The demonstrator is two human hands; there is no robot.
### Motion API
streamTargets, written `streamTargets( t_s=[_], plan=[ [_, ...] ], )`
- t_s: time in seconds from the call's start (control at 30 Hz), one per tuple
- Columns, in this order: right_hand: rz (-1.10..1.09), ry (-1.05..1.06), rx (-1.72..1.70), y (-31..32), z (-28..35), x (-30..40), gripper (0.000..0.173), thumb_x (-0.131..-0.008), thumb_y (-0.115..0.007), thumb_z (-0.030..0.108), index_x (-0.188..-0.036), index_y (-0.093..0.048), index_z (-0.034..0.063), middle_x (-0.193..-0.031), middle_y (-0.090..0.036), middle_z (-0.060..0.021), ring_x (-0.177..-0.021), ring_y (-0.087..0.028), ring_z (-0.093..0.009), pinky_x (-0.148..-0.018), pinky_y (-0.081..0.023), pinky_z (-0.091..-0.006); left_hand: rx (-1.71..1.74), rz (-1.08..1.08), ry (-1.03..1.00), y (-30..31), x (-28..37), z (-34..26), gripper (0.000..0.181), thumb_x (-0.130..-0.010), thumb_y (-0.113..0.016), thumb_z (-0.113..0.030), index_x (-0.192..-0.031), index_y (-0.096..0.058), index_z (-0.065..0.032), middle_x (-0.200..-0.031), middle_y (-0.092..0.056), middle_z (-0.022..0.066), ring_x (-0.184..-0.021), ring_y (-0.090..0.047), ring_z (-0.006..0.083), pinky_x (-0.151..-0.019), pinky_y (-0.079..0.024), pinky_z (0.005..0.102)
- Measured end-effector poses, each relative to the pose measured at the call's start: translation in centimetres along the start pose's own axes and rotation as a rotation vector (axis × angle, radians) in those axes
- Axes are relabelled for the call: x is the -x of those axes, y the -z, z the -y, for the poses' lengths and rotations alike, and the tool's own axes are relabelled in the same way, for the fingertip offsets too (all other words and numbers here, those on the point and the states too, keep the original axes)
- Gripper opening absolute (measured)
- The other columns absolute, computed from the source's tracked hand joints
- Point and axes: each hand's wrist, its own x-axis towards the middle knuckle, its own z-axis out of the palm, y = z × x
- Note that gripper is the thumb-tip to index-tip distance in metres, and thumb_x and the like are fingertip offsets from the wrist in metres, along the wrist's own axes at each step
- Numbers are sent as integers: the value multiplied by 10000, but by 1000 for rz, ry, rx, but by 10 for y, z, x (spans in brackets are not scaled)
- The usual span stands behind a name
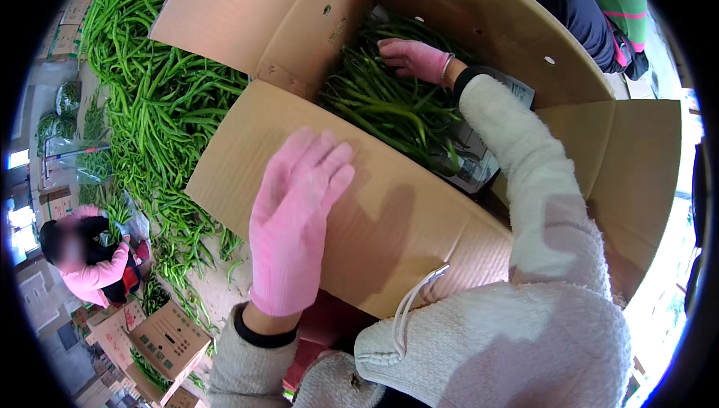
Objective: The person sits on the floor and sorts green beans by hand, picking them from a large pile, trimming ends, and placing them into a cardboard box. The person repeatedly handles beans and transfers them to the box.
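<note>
In front of me stands a large cardboard box (314, 54) with its flaps folded outward. Long green chili peppers (382, 110) lie inside it, along with printed paper (474, 164) at their near right side. My right hand (415, 60), in a pink knit glove, reaches into the box and is over the peppers at the far side, with no pepper visibly gripped. My left hand (300, 217), also in a pink glove, is above the near flap (393, 222) with its fingers extended and nothing in them. The peppers under the right hand are partly hidden.
A large heap of green chili peppers (168, 93) spreads on the floor to the left. A person in pink (101, 273) sits beside it, handling peppers. Several cardboard boxes (168, 340) are at lower left. Another person's leg (573, 15) is beyond the box at upper right.
</note>
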Motion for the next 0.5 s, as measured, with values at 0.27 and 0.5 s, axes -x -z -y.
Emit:
streamTargets(
  t_s=[0.27, 0.5],
  plan=[
    [-219, 551, 1476, -93, -63, 43, 780, -836, -652, 407, -1457, -348, 45, -1522, -275, -243, -1401, -258, -439, -1130, -203, -604, -379, -9, -151, 16, 46, 1, 451, -923, -507, -66, -1354, -430, 45, -1250, -565, 192, -1113, -597, 300, -985, -469, 423],
    [-355, 654, 1630, -99, -100, 17, 703, -868, -613, 425, -1441, -400, 79, -1528, -284, -214, -1417, -232, -425, -1149, -131, -607, -312, -152, -241, 36, 88, -6, 390, -898, -466, 43, -1288, -484, 39, -1184, -611, 173, -1069, -625, 260, -954, -508, 393]
  ],
)
